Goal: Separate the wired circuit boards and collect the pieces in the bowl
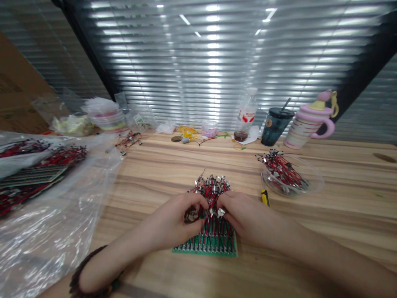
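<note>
A green circuit board (204, 250) lies on the table in front of me, with rows of soldered joints. Red and black wires (214, 225) rise from it into a dense bundle tipped with small connectors. My left hand (182, 215) curls around the bundle's left side, fingers closed on some wires. From the right, my right hand (240, 209) pinches into the same bundle. A pale connector (221, 212) shows beside its fingertips. The fingers partly hide which wires each hand grips.
To the right, a yellow-handled screwdriver (265, 198) lies beside a clear tub (316, 188) of wired parts. Plastic sheeting (71, 223) covers the left side under more wired boards (37, 176). A bottle (246, 116), a dark tumbler (274, 128) and a pink mug (305, 126) stand behind.
</note>
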`<state>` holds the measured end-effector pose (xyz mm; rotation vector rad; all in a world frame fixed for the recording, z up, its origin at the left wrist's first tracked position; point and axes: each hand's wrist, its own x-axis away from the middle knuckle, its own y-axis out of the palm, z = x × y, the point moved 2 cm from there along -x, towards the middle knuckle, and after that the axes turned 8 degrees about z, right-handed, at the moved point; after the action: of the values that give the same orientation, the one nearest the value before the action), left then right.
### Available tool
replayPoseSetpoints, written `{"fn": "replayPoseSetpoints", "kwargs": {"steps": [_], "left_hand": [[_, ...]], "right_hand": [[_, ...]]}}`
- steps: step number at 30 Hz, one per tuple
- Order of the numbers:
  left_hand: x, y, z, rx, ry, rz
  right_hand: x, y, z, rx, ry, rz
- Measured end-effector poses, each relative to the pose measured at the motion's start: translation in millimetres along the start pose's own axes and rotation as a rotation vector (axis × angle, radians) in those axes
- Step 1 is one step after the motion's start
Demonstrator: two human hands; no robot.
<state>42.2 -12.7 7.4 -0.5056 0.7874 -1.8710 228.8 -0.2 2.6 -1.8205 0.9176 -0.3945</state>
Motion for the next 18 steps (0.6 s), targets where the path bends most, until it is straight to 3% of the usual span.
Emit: {"fn": "replayPoseSetpoints", "kwargs": {"steps": [6,12,18], "left_hand": [[0.1,14.3,3.5,-0.085,0.076,0.048],[-1.7,15.4,3.0,-0.199,0.004,0.046],[-5.3,11.2,-0.2,-0.043,-0.013,0.036]], "right_hand": [[-1.3,0.9,-2.3,-0.094,-0.044,0.003],[-2.6,-2.5,-1.4,-0.123,-0.047,-0.031],[1.6,-4.3,-1.2,-0.039,-0.055,-0.022]]}}
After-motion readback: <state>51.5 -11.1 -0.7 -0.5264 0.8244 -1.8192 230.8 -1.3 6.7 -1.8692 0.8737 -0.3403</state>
